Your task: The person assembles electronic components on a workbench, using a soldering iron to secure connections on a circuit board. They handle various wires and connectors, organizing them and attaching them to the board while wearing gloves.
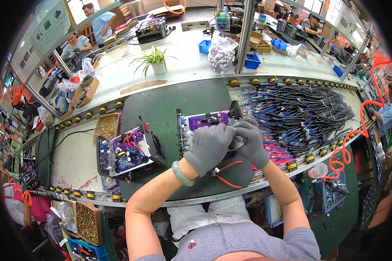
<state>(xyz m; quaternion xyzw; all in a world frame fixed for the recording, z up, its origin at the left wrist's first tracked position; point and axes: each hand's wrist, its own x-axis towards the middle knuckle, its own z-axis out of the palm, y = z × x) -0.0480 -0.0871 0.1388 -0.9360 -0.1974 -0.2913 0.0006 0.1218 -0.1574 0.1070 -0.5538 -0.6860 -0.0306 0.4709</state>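
Note:
Both my hands wear grey knit gloves and meet over the near right corner of an open chassis with a purple circuit board (200, 121). My left hand (210, 145) has its fingers closed, pinched together at the board's near edge. Beside it my right hand (251, 143) is also closed, thumb and fingers drawn together. Whatever they pinch is hidden by the gloves. A dark part (235, 109) stands upright at the chassis's far right corner, a red wire near it. Just below my hands lie pliers with orange handles (229, 165) on the green mat (161, 101).
At left sits a second chassis with a purple board (125, 152), near a tray of small brass-coloured parts (107, 127). Bundled black cables (309, 114) cover the right side. A coiled orange air hose (345, 150) hangs at far right. Beyond the roller rail stands a potted plant (158, 67).

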